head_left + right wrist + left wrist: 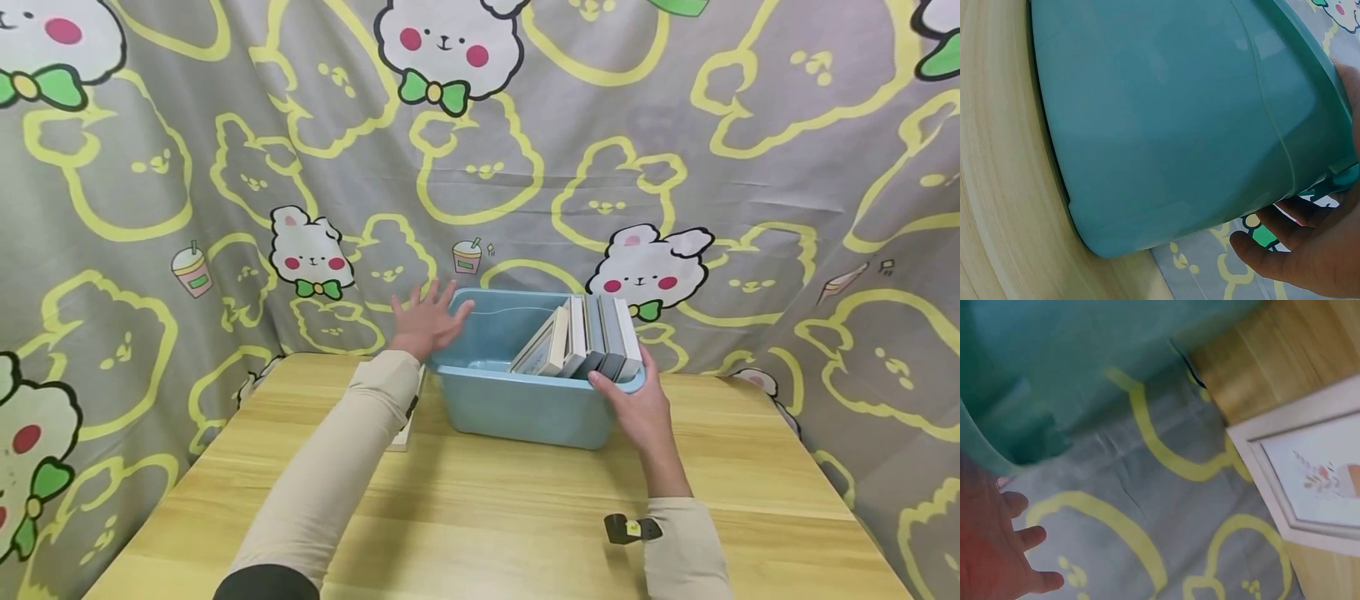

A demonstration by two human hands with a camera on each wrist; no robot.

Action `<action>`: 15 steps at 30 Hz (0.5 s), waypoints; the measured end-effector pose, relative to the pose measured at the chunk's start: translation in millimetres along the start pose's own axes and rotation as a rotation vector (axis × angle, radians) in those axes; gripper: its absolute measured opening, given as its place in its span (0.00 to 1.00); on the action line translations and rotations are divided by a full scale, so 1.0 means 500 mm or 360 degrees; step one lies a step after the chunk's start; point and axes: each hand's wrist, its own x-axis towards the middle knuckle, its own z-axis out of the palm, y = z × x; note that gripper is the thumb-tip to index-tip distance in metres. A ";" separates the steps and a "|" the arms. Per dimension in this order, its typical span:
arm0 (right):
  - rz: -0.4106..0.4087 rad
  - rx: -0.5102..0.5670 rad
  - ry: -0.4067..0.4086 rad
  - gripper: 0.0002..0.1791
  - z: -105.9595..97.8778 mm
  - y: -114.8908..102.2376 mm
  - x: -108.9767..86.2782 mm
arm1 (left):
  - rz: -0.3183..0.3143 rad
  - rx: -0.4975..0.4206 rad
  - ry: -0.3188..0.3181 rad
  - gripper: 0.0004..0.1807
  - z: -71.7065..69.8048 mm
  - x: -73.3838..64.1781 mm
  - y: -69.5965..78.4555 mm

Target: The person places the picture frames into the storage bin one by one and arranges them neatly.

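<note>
A blue plastic tub (pixel 525 408) stands on the table, holding several picture frames (pixel 577 342) upright or leaning toward its right end. With thumb over the front rim and fingers at the end wall, my right hand (pixel 637 400) grips the tub's right end. In the right wrist view its fingers (pixel 1266 253) curl under the rim. My left hand (pixel 429 321) is spread, fingers apart, at the tub's left rim; the left wrist view shows its fingertips just outside that rim. A white picture frame (pixel 1322 469) with a plant print lies on the table left of the tub, mostly behind my left forearm in the head view.
The wooden table (pixel 487 517) carries the tub near its back edge. Behind and at both sides hangs a grey curtain (pixel 360 183) with cartoon prints. A black strap (pixel 632 528) sticks out from my right sleeve.
</note>
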 end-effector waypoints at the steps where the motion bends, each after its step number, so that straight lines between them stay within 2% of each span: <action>1: 0.0001 -0.0001 0.0001 0.59 0.000 0.001 0.000 | -0.0006 -0.0004 0.0001 0.39 0.000 -0.001 -0.005; 8: 0.0006 0.0011 0.0010 0.59 0.000 0.002 0.001 | -0.0050 -0.0015 0.0031 0.39 0.008 -0.004 -0.039; 15: 0.0002 0.0031 0.0005 0.59 -0.001 0.002 0.002 | -0.0112 -0.0020 0.0005 0.38 0.015 -0.005 -0.063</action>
